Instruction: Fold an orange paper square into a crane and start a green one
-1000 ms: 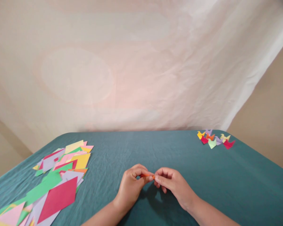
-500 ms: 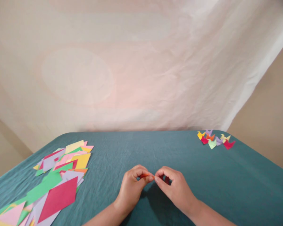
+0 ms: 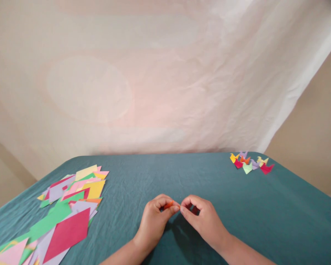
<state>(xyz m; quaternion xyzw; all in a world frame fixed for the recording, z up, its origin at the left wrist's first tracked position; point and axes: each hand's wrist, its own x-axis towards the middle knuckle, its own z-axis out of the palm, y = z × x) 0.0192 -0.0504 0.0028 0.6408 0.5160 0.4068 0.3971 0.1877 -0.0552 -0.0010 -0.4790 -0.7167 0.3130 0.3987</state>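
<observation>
My left hand (image 3: 153, 221) and my right hand (image 3: 202, 219) meet fingertip to fingertip low over the teal tablecloth (image 3: 209, 184). Both are curled in a pinch on a small folded orange paper piece (image 3: 168, 204), which shows mostly between my left thumb and forefinger. Most of the piece is hidden by my fingers. My forearms come in from the bottom edge.
A loose spread of coloured paper squares (image 3: 63, 209) lies on the left of the table, red, green, yellow, pink and lilac. Several small folded paper figures (image 3: 249, 163) sit at the far right corner. A cream cloth backdrop (image 3: 154, 73) hangs behind the table.
My hands have slid slightly toward me and the orange piece has tilted up a little in my left fingers. The papers and folded figures lie as before.
</observation>
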